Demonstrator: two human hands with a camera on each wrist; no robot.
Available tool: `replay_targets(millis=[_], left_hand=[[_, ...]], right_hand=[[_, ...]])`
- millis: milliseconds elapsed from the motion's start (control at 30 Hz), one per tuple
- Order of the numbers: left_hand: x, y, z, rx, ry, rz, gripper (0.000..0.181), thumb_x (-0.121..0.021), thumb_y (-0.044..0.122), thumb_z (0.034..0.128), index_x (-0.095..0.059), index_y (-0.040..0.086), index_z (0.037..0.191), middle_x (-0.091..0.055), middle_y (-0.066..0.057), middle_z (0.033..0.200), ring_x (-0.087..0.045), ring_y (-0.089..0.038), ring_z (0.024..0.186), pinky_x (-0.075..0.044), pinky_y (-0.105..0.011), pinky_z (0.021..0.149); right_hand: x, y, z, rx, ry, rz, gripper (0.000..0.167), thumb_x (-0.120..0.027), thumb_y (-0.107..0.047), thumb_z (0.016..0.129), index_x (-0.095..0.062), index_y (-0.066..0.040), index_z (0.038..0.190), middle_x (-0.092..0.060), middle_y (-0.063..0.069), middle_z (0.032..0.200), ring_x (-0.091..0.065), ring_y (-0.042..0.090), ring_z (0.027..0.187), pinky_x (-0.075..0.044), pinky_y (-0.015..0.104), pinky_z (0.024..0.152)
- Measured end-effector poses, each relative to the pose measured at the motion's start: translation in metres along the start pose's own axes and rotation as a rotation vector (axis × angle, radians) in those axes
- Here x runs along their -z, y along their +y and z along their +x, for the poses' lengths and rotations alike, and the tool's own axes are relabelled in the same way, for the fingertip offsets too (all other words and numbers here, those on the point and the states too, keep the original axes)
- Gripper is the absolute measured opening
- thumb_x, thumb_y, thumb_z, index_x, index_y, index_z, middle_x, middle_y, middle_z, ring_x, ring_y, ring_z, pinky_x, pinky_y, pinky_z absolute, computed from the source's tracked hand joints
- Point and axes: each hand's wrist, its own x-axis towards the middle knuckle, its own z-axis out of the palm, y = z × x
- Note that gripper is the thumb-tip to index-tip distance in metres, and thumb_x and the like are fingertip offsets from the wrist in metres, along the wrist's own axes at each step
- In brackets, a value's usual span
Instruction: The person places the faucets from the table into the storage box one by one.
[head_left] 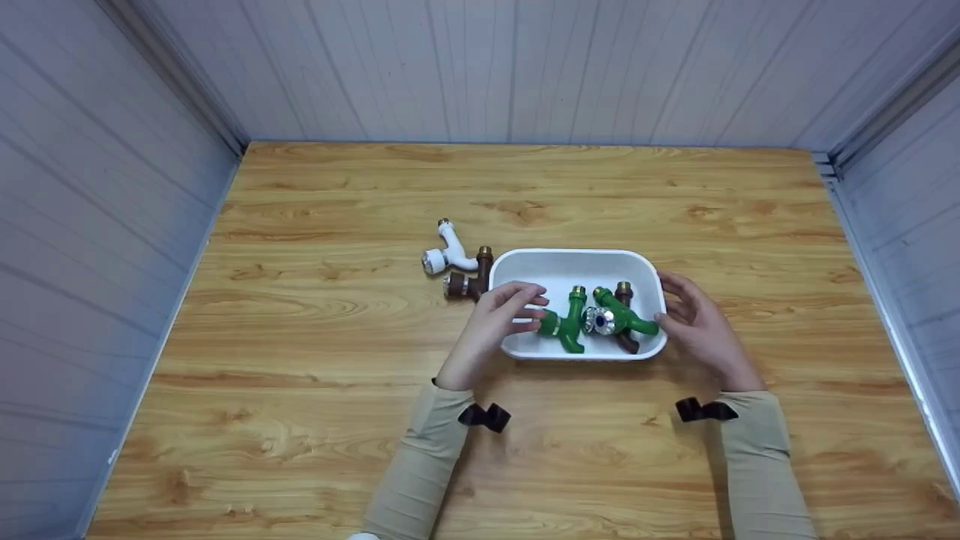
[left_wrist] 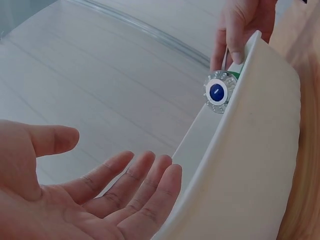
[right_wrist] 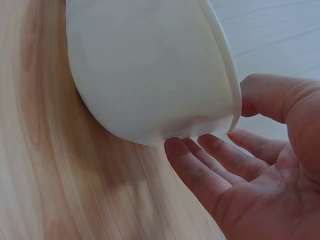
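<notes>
- Tub (head_left: 555, 271) is standing on the wooden table (head_left: 300, 315), right of centre
- Right hand (head_left: 701, 326) is gripping the tub's right end, thumb at the rim, fingers against the outer wall
- Left hand (head_left: 495, 322) is hovering at the tub's left end, fingers extended, thumb apart, holding nothing
- Inside, one green tap (head_left: 572, 327) is lying near the left hand; another green tap (head_left: 622, 314) is crossing a brown tap (head_left: 625, 290)
- Just left of the tub, a second brown tap (head_left: 484, 271) and a white tap (head_left: 455, 250) are lying together
</notes>
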Motion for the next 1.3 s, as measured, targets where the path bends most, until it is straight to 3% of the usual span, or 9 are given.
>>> replay_targets(millis=[233, 533, 767, 1000, 1300], left_hand=[[0.005, 0.003, -0.003, 0.018, 0.009, -0.019, 0.033, -0.053, 0.021, 0.0995, -0.059, -0.007, 0.117, -0.061, -0.026, 0.111, -0.06, -0.04, 0.103, -0.053, -0.042, 0.088], [0.013, 0.008, -0.007, -0.011, 0.024, -0.006, 0.037, -0.051, 0.022, 0.0999, -0.056, -0.01, 0.118, -0.062, -0.023, 0.108, -0.059, -0.043, 0.105, -0.053, -0.042, 0.088], [0.02, 0.011, -0.009, -0.006, 0.044, 0.009, 0.036, -0.051, 0.024, 0.1, -0.057, -0.007, 0.119, -0.062, -0.023, 0.111, -0.062, -0.033, 0.099, -0.054, -0.039, 0.086], [0.026, 0.01, -0.01, 0.001, 0.079, -0.023, 0.034, -0.052, 0.023, 0.0999, -0.058, -0.005, 0.117, -0.063, -0.021, 0.108, -0.062, -0.032, 0.097, -0.054, -0.041, 0.087], [0.037, 0.008, -0.017, -0.041, 0.102, -0.046, 0.039, -0.053, 0.028, 0.099, -0.058, -0.006, 0.117, -0.061, -0.022, 0.112, -0.06, -0.034, 0.103, -0.052, -0.043, 0.09]], right_hand=[[0.0, -0.001, 0.0, -0.025, 0.003, -0.003, 0.061, -0.055, 0.011, 0.09, -0.029, 0.005, 0.145, -0.034, 0.026, 0.145, -0.041, 0.044, 0.125, -0.044, 0.016, 0.094], [0.001, 0.0, 0.0, -0.022, 0.001, 0.003, 0.062, -0.055, 0.012, 0.089, -0.029, 0.005, 0.145, -0.034, 0.025, 0.145, -0.041, 0.044, 0.124, -0.043, 0.016, 0.095], [0.001, 0.0, 0.0, -0.012, -0.004, 0.003, 0.061, -0.055, 0.011, 0.09, -0.029, 0.005, 0.145, -0.034, 0.026, 0.145, -0.042, 0.044, 0.123, -0.044, 0.017, 0.095], [0.0, 0.001, 0.0, -0.009, -0.004, 0.02, 0.06, -0.055, 0.011, 0.09, -0.031, 0.003, 0.144, -0.035, 0.026, 0.144, -0.047, 0.038, 0.121, -0.046, 0.018, 0.093], [-0.001, 0.001, 0.0, -0.004, 0.0, 0.028, 0.06, -0.055, 0.012, 0.09, -0.031, 0.003, 0.144, -0.036, 0.026, 0.143, -0.048, 0.035, 0.12, -0.046, 0.019, 0.094]])
